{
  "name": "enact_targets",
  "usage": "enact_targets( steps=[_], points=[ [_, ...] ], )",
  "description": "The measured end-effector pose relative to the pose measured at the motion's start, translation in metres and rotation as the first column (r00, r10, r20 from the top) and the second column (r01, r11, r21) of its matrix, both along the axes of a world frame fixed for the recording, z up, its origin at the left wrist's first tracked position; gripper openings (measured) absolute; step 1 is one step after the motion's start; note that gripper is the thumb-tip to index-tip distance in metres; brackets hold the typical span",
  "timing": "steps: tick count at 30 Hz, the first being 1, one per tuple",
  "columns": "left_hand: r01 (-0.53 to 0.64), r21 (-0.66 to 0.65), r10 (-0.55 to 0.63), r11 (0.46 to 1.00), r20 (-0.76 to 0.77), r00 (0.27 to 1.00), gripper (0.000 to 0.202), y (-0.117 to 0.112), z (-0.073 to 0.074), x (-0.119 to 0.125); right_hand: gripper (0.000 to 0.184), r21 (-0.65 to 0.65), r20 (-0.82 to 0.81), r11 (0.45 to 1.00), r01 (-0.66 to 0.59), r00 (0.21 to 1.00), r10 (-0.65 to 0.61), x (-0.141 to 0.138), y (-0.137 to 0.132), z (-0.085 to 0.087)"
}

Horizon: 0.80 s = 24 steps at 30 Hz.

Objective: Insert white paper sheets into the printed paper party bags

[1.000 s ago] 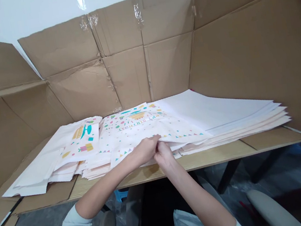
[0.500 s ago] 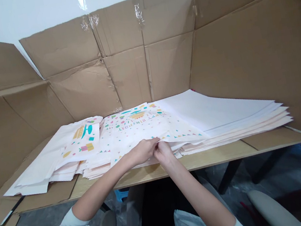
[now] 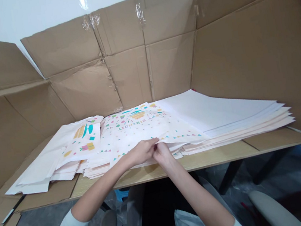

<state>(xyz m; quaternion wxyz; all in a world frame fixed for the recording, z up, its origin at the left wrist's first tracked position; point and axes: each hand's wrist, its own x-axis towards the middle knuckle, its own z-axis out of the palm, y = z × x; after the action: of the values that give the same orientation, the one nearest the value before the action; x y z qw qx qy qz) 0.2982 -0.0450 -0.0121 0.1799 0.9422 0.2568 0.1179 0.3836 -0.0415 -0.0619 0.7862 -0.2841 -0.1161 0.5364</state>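
A white sheet printed in colour with "HAPPY BIRTHDAY" (image 3: 142, 133) lies in the middle of the table. Both of my hands meet at its near edge, which is slightly lifted. My left hand (image 3: 144, 151) is closed on that edge, its fingers pointing right. Just beside and below it, my right hand (image 3: 162, 153) is closed at the same edge, its fingertips tucked under the sheet and mostly hidden. Beneath the printed sheet, more layered sheets (image 3: 98, 170) show at the front left. To the right spreads a stack of large white sheets (image 3: 224, 113).
Folded printed sheets (image 3: 73, 147) are piled on the left. Tall cardboard walls (image 3: 127, 71) enclose the back and both sides. The wooden table's front edge (image 3: 148, 173) runs close below my hands. A black-and-white strip (image 3: 12, 211) lies at the left on cardboard.
Very little differs. My right hand has shifted slightly left and down at the sheet's edge; my left hand keeps its place.
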Motion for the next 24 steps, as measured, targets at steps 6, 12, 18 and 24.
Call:
enact_targets(
  steps=[6,12,18,24],
  points=[
    [0.062,-0.013,-0.062,0.998,-0.060,0.996,0.051,0.002,-0.012,-0.019,0.015,-0.093,-0.020,0.904,-0.417,0.909,0.417,0.032,-0.069,0.010],
    [-0.239,0.015,0.234,0.971,-0.276,0.932,0.057,0.016,-0.017,-0.050,0.031,-0.330,0.694,0.928,-0.173,0.622,0.363,0.126,-0.104,0.028],
    [-0.479,0.015,0.452,0.878,-0.354,0.818,0.068,0.039,-0.025,-0.069,0.048,-0.321,0.947,0.875,0.363,0.127,0.295,0.189,-0.044,0.012],
    [-0.524,0.060,0.508,0.849,-0.361,0.782,0.067,0.064,-0.028,-0.098,0.043,-0.225,0.974,0.918,0.326,0.074,0.212,0.155,-0.016,0.013]
  ],
)
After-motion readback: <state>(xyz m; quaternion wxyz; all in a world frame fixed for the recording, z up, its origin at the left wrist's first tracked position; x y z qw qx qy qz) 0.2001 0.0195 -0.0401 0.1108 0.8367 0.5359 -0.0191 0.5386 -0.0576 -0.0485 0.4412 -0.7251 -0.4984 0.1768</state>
